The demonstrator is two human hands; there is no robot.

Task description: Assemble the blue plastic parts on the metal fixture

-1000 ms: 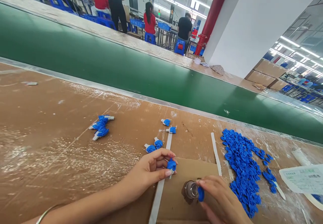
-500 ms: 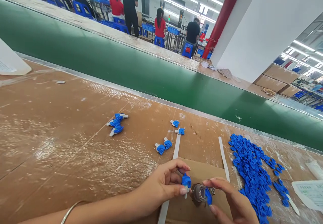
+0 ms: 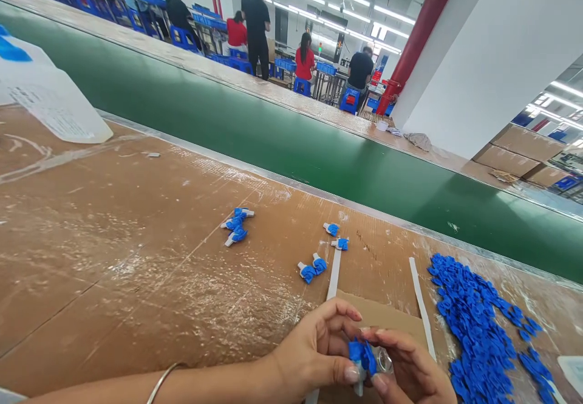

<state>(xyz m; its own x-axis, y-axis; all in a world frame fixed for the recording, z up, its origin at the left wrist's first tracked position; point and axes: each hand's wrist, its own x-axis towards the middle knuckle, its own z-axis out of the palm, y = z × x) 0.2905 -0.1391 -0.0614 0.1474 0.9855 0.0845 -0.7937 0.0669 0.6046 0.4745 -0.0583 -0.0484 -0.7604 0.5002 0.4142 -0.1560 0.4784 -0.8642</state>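
Note:
My left hand (image 3: pixel 314 352) pinches a small blue part with a whitish tab (image 3: pixel 356 352) between thumb and fingers. Against it, my right hand (image 3: pixel 412 361) holds a second blue piece (image 3: pixel 370 359) by thumb and fingertips; the two pieces touch or nearly touch. A small clear round cup (image 3: pixel 385 360) shows just behind, partly covered by the right fingers. Both hands are over a brown cardboard sheet (image 3: pixel 387 314). Beyond them lie several blue parts with white tabs (image 3: pixel 307 273), in small groups. To the right spreads a large heap of loose blue pieces (image 3: pixel 478 331).
A green conveyor belt (image 3: pixel 273 127) crosses beyond the brown worktable (image 3: pixel 150 282). White strips (image 3: pixel 422 307) edge the cardboard. A translucent white jug (image 3: pixel 59 97) lies at the far left. Across the belt, several people sit or stand near a red pipe (image 3: pixel 416 33) and a white pillar (image 3: pixel 483 51).
My right hand has moved left from beside the cup, bringing its blue piece against the one in my left hand. The view has shifted left, showing more of the jug.

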